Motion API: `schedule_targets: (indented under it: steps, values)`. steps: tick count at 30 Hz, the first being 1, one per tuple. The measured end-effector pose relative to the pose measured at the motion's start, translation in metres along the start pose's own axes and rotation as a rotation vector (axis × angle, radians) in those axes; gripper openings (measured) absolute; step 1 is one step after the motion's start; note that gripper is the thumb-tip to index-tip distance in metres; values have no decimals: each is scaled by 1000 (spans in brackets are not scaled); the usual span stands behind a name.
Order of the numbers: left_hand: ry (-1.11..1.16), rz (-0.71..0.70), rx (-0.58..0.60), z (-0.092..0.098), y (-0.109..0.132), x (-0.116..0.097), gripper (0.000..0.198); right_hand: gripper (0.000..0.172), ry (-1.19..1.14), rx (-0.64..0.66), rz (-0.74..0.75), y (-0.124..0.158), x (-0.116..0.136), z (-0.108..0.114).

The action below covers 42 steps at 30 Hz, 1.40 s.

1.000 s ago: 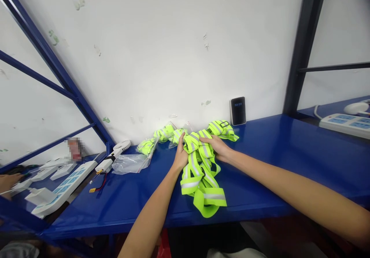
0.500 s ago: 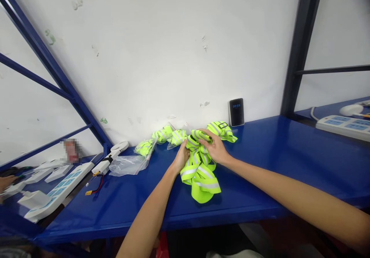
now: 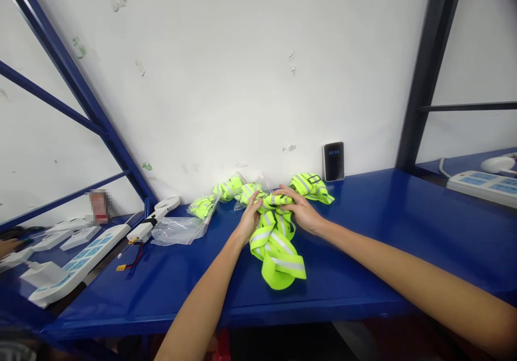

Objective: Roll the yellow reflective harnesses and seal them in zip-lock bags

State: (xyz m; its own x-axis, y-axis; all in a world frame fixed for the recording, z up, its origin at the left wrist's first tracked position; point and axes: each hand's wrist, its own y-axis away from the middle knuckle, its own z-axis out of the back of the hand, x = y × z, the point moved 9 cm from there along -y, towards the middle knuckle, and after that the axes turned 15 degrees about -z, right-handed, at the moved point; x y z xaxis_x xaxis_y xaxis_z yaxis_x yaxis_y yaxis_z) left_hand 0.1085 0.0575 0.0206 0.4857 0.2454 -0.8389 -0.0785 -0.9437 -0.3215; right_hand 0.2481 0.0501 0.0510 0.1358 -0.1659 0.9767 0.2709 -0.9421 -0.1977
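A neon-yellow reflective strap [image 3: 279,247] with silver stripes lies bunched on the blue table. Its top part is folded between my two hands, and the loose loops trail toward the front edge. My left hand [image 3: 249,221] grips the folded part from the left, fingers curled round it. On the other side my right hand [image 3: 302,210] has its fingers bent over the top of the same bundle. Just behind to the right rests another rolled reflective strap [image 3: 311,186] with a dark buckle. Several bagged reflective straps [image 3: 226,188] sit along the wall to the left.
An empty clear plastic bag [image 3: 175,231] lies left of the straps. Farther left are a small white fan [image 3: 166,205], a yellow connector on wires [image 3: 121,268] and a power strip [image 3: 83,258]. A black-screened clock [image 3: 334,161] leans at the wall. Another power strip [image 3: 484,186] lies right.
Both hands have shifted slightly, pressing round the folded upper part from each side. The trailing loops have moved a little left. The camera view has tilted slightly.
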Motion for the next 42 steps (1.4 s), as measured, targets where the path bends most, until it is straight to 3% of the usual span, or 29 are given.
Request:
schedule_targets:
  steps: [4,7,9,12,16,20,26,31,35,38,40,42]
  values:
    - [-7,-135,-31,7,-3,-26,92,83,-230,117,-132,3,-9,-8]
    - [-48,-188,-13,14,-7,-34,92,91,-381,242,-266,11,-11,-24]
    - [-71,-183,38,12,-8,-33,81,86,-461,215,-322,14,-11,-26]
    - [-98,-180,110,3,-5,-29,65,62,-478,162,-347,14,-12,-27]
    - [-123,-216,136,-7,-1,-26,68,36,-413,169,-400,12,-23,-30]
    - [-154,-225,128,-7,0,-25,74,32,-394,161,-397,11,-27,-26]
    - [-186,-147,257,-17,7,-22,73,33,-280,254,-351,18,-5,-27]
    - [-157,-146,235,-25,10,-14,81,26,-187,23,-233,17,5,-10]
    - [-155,-167,89,-17,5,-10,93,31,-277,-151,-205,17,3,-6]
    - [-79,-102,19,-13,4,-6,83,32,-342,-290,-154,17,8,4]
    - [-25,1,65,-21,10,0,78,30,-326,-416,-85,16,15,22]
    - [-28,100,175,-35,20,5,86,30,-256,-549,8,16,23,43]
